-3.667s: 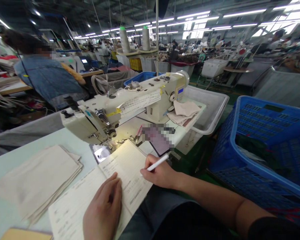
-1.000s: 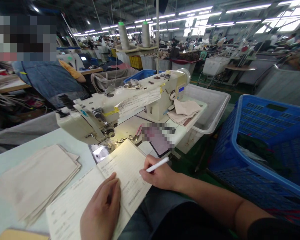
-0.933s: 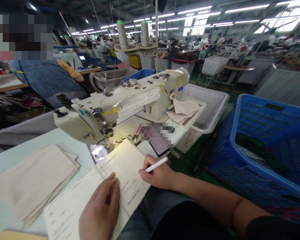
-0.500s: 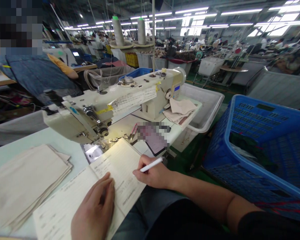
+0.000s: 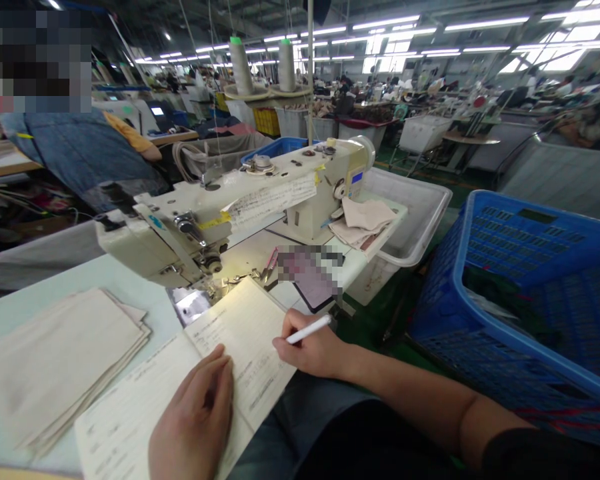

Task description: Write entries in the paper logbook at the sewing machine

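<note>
An open notebook (image 5: 240, 320) with handwriting on its pages lies at the front of the sewing table. My right hand (image 5: 313, 343) is closed around a white pen (image 5: 309, 329), over the right edge of the right-hand page. The pen's tip is hidden behind my fingers. Across the middle of the notebook rests my left hand (image 5: 195, 413), fingers stretched over the paper and holding nothing. Just beyond the pages stands a sewing machine (image 5: 250, 193). Small pink-handled snips (image 5: 270, 262) and a phone (image 5: 314, 287) lie beside the notebook's far corner.
A stack of pale fabric pieces (image 5: 70, 360) lies on the table at left. More folded fabric (image 5: 363, 220) sits by the machine's right end. A blue plastic basket (image 5: 443, 313) stands at right, near a white bin (image 5: 430, 227). A person in denim (image 5: 85, 153) is at far left.
The whole view has shifted slightly, so things appear a little farther right. My right hand keeps the pen at the page, and my left hand stays on the notebook.
</note>
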`<control>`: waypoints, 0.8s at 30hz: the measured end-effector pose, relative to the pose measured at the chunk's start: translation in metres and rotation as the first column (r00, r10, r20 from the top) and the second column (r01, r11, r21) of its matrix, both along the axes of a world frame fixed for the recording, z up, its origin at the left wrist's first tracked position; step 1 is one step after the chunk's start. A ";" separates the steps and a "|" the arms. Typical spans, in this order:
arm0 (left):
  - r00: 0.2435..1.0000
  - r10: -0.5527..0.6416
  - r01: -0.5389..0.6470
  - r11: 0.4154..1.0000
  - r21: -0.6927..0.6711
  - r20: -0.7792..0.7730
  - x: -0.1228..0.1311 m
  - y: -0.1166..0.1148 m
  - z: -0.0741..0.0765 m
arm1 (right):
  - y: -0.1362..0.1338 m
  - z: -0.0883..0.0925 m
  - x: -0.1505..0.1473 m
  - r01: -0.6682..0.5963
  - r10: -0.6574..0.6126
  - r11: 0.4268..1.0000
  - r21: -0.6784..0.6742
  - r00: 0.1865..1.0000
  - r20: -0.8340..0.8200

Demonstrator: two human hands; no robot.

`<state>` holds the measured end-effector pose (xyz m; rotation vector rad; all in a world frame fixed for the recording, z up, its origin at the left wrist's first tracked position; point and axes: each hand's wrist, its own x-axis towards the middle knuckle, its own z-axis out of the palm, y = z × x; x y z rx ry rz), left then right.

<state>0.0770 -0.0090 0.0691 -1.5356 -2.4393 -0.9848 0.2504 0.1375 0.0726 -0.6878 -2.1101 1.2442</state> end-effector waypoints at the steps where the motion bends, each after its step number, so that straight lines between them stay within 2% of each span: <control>1: 1.000 0.001 -0.001 1.000 -0.002 -0.001 0.000 0.000 0.001 | 0.000 0.000 0.000 0.006 -0.006 1.000 0.020 1.000 0.006; 5: 1.000 0.003 -0.003 1.000 -0.013 -0.003 0.001 -0.001 0.003 | -0.002 -0.001 -0.001 0.003 -0.005 0.995 0.095 1.000 0.023; 10: 1.000 0.016 -0.015 0.999 -0.033 0.012 0.002 -0.001 0.003 | -0.001 -0.001 -0.002 0.012 -0.013 0.995 0.104 1.000 0.008; 18: 0.999 0.017 -0.014 0.998 -0.060 0.049 0.000 0.000 0.002 | 0.002 -0.001 -0.001 0.013 -0.012 1.000 0.023 0.999 -0.037; 24: 0.998 0.019 -0.016 0.998 -0.058 0.063 0.001 0.001 0.004 | 0.000 -0.002 -0.004 0.024 -0.023 0.993 0.116 1.000 -0.010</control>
